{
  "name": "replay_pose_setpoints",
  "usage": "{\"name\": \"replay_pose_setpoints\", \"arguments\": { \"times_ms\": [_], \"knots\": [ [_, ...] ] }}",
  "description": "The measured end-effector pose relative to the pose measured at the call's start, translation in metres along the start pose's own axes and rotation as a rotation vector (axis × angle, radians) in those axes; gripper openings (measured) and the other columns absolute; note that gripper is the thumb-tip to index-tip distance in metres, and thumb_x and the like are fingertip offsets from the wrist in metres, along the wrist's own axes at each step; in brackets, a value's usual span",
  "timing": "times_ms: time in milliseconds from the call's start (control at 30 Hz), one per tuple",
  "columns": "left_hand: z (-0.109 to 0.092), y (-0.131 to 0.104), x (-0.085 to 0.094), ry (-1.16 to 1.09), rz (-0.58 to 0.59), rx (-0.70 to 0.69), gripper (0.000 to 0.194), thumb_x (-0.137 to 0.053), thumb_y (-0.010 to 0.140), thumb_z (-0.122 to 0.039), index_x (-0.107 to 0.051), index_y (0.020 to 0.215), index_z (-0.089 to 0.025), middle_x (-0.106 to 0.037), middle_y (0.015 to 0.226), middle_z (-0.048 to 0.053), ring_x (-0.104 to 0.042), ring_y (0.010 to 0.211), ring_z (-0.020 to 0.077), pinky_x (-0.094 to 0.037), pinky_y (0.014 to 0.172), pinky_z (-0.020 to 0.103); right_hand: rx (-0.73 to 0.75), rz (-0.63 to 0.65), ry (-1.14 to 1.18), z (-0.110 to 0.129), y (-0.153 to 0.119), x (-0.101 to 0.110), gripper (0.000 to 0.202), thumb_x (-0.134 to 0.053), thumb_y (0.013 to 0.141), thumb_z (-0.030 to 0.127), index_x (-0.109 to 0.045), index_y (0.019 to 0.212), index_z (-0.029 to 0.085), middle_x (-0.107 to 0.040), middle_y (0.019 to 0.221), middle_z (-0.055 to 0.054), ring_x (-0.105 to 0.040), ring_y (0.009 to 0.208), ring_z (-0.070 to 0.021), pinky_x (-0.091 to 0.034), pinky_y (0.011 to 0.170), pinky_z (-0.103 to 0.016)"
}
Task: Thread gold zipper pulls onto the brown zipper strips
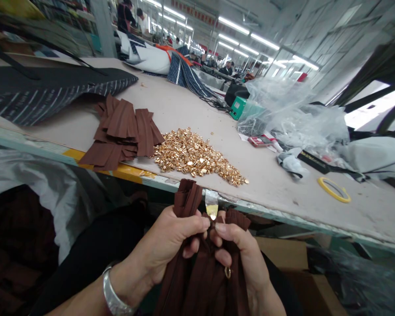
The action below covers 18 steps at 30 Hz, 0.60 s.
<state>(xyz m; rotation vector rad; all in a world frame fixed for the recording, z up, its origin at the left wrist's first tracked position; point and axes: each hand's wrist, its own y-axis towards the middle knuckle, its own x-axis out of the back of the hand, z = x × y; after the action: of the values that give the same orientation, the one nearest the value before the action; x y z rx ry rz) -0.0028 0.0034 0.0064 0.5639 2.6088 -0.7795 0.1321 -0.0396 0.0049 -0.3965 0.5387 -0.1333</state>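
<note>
Brown zipper tapes (pixel 197 281) hang down from both my hands in front of the table edge. My left hand (pixel 174 232) is closed round a folded bundle of zipper tape, whose cut ends stick up above the thumb. Thumb and fingers of my right hand (pixel 238 241) pinch tape close to a small metal holder (pixel 212 205) fixed to the edge, yellow and silver in colour. The two thumbs almost meet below its tip. A gold zipper slider (pixel 228 272) shows under my right fingers. Just beyond lies a heap of gold zipper sliders (pixel 194 153). My fingers hide the exact pinch point.
More brown zipper tapes (pixel 125 131) are piled left of the heap. A dark striped fabric piece (pixel 52 92) lies further left. Toward the right are a yellow tape roll (pixel 334 189), clear plastic bags (pixel 283 109) and a green box (pixel 238 108). A cardboard box (pixel 283 253) stands below the table.
</note>
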Motion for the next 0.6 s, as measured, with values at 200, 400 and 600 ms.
{"name": "replay_pose_setpoints", "arguments": {
  "times_ms": [200,400,600],
  "knots": [
    [-0.0001,-0.0016,-0.0015,0.006,-0.034,-0.060,0.022,-0.069,0.062,-0.030,-0.054,0.056,-0.016,-0.049,0.040,-0.005,-0.037,0.034,0.0034,-0.026,0.034,0.014,-0.042,-0.024,0.020,0.0003,-0.0008,-0.0008,0.026,-0.071,0.068,0.028,-0.055,0.054,0.014,-0.048,0.047,0.004,-0.032,0.035,-0.0021,-0.023,0.033,-0.012],
    [-0.0024,0.0006,-0.0020,0.018,-0.012,-0.064,0.020,-0.069,0.063,-0.029,-0.057,0.057,-0.014,-0.062,0.051,0.002,-0.040,0.036,0.0033,-0.027,0.034,0.014,-0.016,-0.012,0.012,0.0012,-0.0004,-0.0027,0.025,-0.071,0.068,0.028,-0.054,0.056,0.014,-0.052,0.051,0.003,-0.034,0.036,-0.0024,-0.025,0.034,-0.012],
    [-0.0033,0.0014,-0.0025,0.001,-0.013,-0.076,0.020,-0.070,0.064,-0.028,-0.058,0.056,-0.014,-0.061,0.050,0.001,-0.039,0.035,0.0029,-0.027,0.034,0.013,0.001,0.026,0.020,0.0017,0.0020,-0.0026,0.021,-0.068,0.071,0.026,-0.057,0.058,0.014,-0.055,0.053,0.001,-0.034,0.036,-0.0025,-0.027,0.036,-0.013]
  ]
}}
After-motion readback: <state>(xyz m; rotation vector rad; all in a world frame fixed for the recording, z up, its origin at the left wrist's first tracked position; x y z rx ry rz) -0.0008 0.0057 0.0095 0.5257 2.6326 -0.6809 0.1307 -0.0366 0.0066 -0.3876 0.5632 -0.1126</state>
